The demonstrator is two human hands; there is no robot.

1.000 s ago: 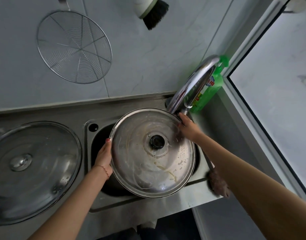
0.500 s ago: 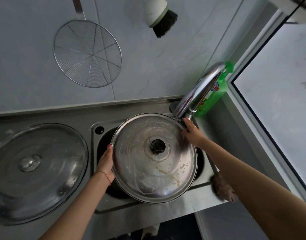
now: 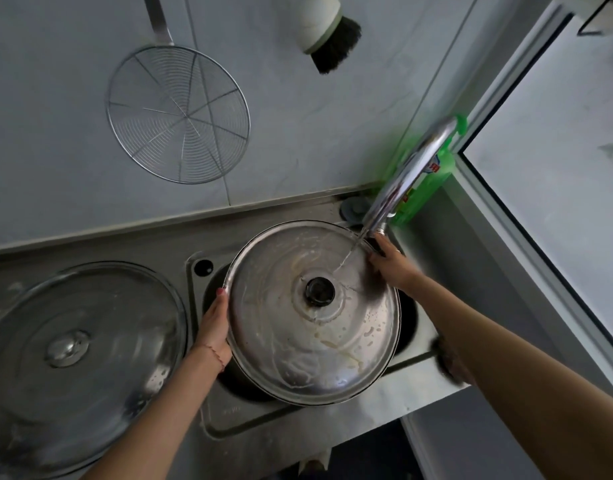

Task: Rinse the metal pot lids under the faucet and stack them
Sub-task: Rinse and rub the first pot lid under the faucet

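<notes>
a soiled metal pot lid (image 3: 312, 313) is held over the sink (image 3: 410, 344), knob side up, its black knob (image 3: 320, 290) near the middle; pale streaks and drips mark its surface, thickest on the near side; a thin stream of water (image 3: 348, 256) falls from the faucet (image 3: 407, 178) onto the lid's far right part, just beyond the knob; the left hand (image 3: 213, 327) grips the lid's left rim, thumb up along the edge and the other fingers hidden beneath; the right hand (image 3: 389, 263) holds the far right rim just beside the spout, fingers curled over the edge — a ring shows on one finger; a second, larger lid (image 3: 73, 351) lies flat on the steel counter (image 3: 166, 240) to the left, well apart from the sink; on the far wall hang a wire skimmer (image 3: 178, 114) and a black-bristled brush (image 3: 327, 32); a green bottle (image 3: 428, 178) stands behind the faucet, by the window frame (image 3: 526, 244).
</notes>
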